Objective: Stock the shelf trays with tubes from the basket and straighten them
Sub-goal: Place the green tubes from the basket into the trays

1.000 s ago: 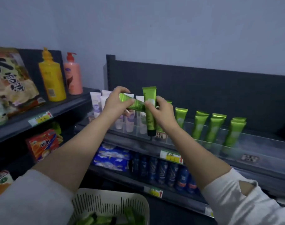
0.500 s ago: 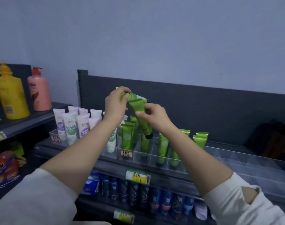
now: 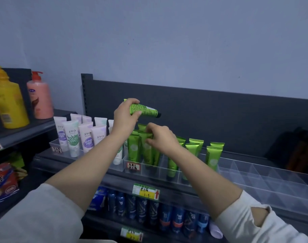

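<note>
One green tube is held sideways in the left hand, with fingers curled round it, above the shelf. The top of a standing green tube is pinched by the right hand. That tube is stood in the clear tray, near its left end, by the shelf's front edge.

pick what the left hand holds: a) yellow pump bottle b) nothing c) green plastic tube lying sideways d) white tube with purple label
C: the left hand grips a green plastic tube held roughly level above the clear plastic shelf tray, while the right hand pinches an upright green tube standing in that tray.
</note>
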